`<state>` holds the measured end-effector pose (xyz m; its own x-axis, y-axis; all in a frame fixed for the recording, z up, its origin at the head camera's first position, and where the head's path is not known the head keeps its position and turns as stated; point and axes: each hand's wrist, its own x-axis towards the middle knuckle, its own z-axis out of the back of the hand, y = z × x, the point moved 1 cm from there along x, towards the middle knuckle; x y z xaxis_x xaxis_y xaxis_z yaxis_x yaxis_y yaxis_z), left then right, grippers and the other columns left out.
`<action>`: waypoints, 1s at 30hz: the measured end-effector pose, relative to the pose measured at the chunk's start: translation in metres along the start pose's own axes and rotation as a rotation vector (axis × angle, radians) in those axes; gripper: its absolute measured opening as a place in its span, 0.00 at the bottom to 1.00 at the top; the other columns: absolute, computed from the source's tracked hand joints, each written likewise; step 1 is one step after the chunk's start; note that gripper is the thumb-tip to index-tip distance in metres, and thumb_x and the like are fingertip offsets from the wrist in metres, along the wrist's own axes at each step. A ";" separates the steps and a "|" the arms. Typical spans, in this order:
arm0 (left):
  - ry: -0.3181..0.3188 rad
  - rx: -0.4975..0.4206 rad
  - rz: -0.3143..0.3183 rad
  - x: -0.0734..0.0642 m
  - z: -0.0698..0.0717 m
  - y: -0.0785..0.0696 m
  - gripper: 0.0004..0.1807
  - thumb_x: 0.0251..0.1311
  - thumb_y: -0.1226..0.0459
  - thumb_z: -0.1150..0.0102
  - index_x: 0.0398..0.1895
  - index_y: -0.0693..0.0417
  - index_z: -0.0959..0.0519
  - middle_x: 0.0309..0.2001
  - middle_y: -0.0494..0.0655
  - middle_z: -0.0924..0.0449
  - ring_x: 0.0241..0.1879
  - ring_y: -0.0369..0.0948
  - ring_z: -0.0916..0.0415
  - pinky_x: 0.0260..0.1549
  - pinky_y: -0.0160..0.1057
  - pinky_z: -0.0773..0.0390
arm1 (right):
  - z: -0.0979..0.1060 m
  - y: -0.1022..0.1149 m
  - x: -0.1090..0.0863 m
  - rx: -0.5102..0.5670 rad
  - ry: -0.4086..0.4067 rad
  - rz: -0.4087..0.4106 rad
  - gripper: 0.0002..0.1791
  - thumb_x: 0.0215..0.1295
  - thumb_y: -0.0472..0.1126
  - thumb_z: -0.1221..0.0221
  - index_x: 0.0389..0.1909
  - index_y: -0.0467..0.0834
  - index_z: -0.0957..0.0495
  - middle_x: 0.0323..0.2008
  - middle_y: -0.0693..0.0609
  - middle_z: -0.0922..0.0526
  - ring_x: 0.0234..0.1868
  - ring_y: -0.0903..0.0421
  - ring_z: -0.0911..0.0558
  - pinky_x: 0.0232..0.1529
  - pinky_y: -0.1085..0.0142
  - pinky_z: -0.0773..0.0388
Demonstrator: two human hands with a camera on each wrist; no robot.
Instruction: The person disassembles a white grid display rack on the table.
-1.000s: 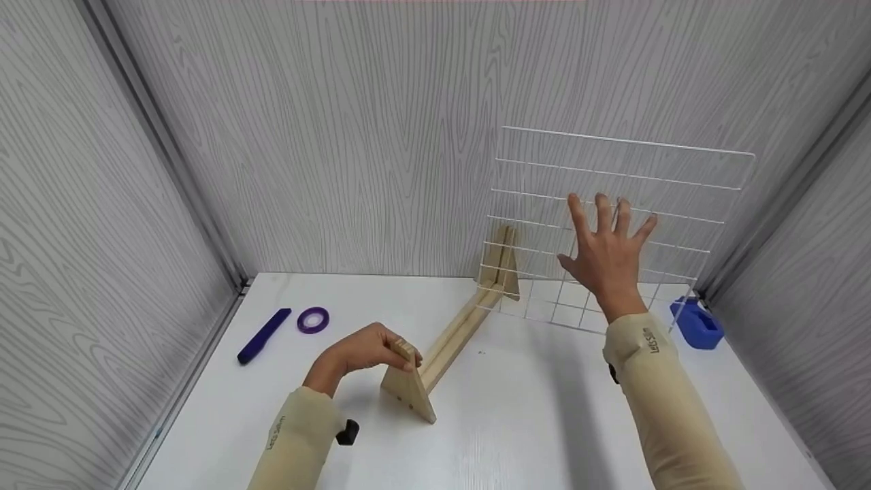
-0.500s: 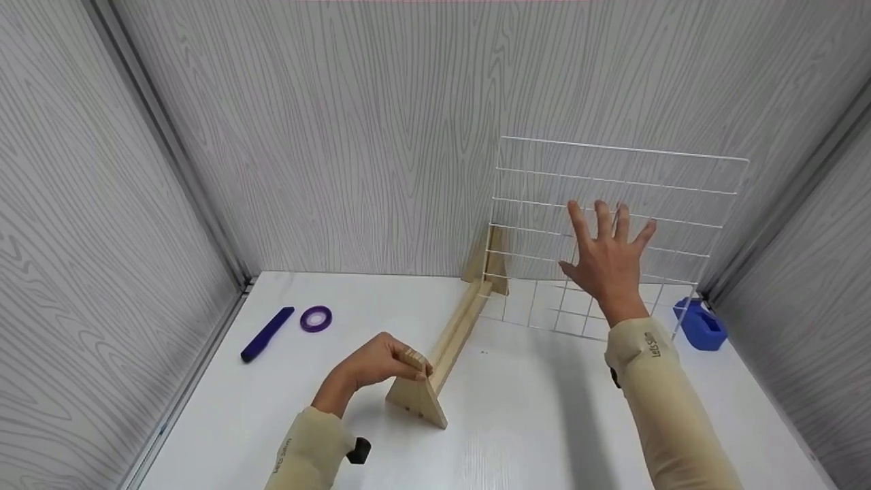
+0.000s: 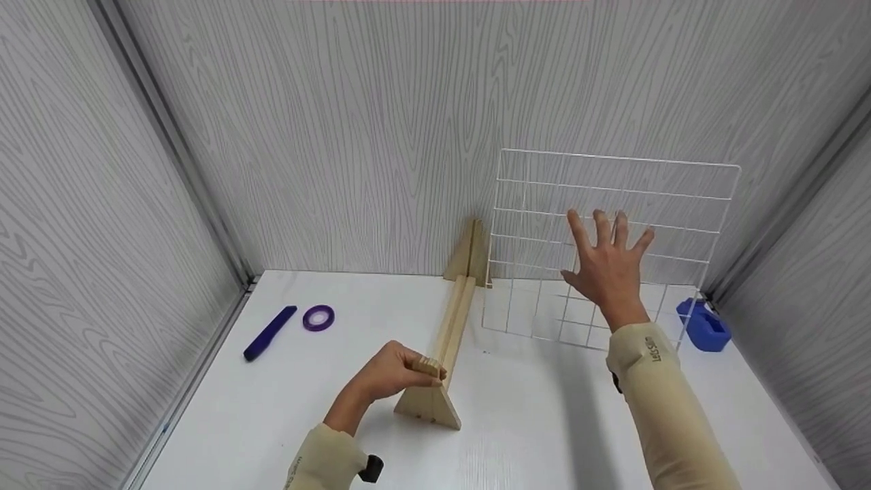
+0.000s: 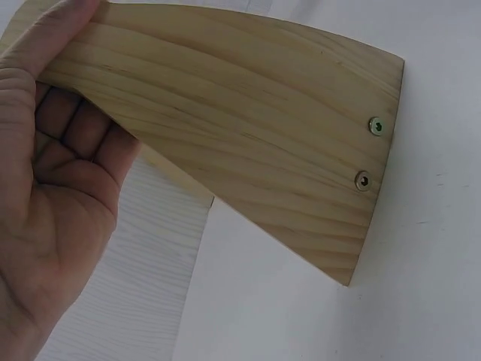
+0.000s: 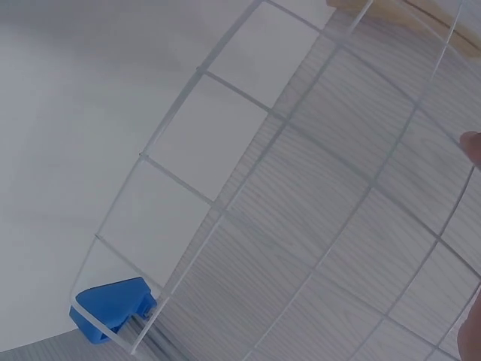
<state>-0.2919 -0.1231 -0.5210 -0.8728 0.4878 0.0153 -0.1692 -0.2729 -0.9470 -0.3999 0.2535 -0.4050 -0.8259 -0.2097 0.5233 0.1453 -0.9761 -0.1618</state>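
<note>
My left hand grips the top of the near end piece of a wooden stand. In the left wrist view this end is a tapered pale board with two screws near its wide edge, my thumb across its narrow end. A rail with a groove along it runs back to a matching slotted end piece by the rear wall. My right hand has its fingers spread across a white wire grid panel, fingertips at the wires, holding it raised and upright right of the stand. The right wrist view shows the grid and only parts of the fingers.
A blue block-shaped holder stands at the right rear, partly behind the grid's lower corner. At the left lie a dark purple bar-shaped object and a roll of purple tape. Grey wood-patterned walls enclose the white table at back and sides.
My left hand has turned the stand and shifted its near end right; its far end has swung left, so it points more straight back. My right hand and the grid have come down slightly.
</note>
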 end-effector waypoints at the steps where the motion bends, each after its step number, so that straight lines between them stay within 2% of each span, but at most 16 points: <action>1: -0.008 0.003 0.000 0.000 -0.001 0.000 0.09 0.55 0.60 0.24 0.38 0.51 0.08 0.39 0.47 0.09 0.41 0.38 0.12 0.47 0.39 0.16 | -0.001 0.000 0.000 -0.002 0.001 0.003 0.67 0.48 0.62 0.24 0.82 0.61 0.59 0.76 0.35 0.43 0.77 0.26 0.47 0.64 0.17 0.58; 9: -0.049 -0.023 -0.017 -0.002 -0.009 0.000 0.09 0.54 0.61 0.24 0.38 0.53 0.09 0.40 0.49 0.09 0.42 0.40 0.12 0.47 0.40 0.14 | -0.008 0.002 -0.003 0.000 -0.004 0.023 0.66 0.47 0.60 0.23 0.82 0.60 0.56 0.76 0.35 0.42 0.76 0.26 0.46 0.64 0.17 0.57; 13: -0.078 -0.043 -0.009 -0.003 -0.013 0.000 0.10 0.54 0.60 0.23 0.37 0.54 0.09 0.40 0.49 0.09 0.42 0.40 0.12 0.46 0.40 0.14 | -0.013 0.002 -0.005 0.005 0.023 0.042 0.66 0.47 0.60 0.23 0.82 0.58 0.55 0.77 0.36 0.43 0.76 0.26 0.46 0.64 0.17 0.57; 19: -0.096 -0.060 0.012 -0.005 -0.020 0.001 0.11 0.54 0.59 0.23 0.39 0.53 0.09 0.40 0.49 0.09 0.42 0.40 0.12 0.46 0.39 0.14 | -0.028 0.000 -0.018 0.006 0.107 0.081 0.66 0.46 0.62 0.23 0.82 0.57 0.54 0.75 0.36 0.42 0.75 0.26 0.45 0.62 0.16 0.55; 24: -0.116 -0.051 0.008 -0.007 -0.018 -0.003 0.11 0.55 0.59 0.24 0.40 0.52 0.09 0.40 0.49 0.09 0.42 0.40 0.12 0.45 0.39 0.14 | -0.037 -0.002 -0.021 0.062 0.156 0.075 0.65 0.46 0.62 0.23 0.81 0.58 0.53 0.74 0.36 0.42 0.75 0.26 0.45 0.62 0.16 0.55; 30: -0.137 -0.036 0.007 -0.007 -0.017 -0.005 0.11 0.55 0.58 0.24 0.40 0.51 0.09 0.40 0.48 0.09 0.42 0.40 0.12 0.45 0.39 0.14 | -0.048 -0.005 -0.026 0.098 0.280 0.071 0.65 0.48 0.64 0.25 0.82 0.57 0.55 0.75 0.36 0.44 0.75 0.26 0.47 0.61 0.15 0.57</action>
<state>-0.2771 -0.1114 -0.5216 -0.9287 0.3675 0.0504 -0.1488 -0.2446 -0.9581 -0.4049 0.2671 -0.4577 -0.9279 -0.2667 0.2605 0.2485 -0.9633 -0.1011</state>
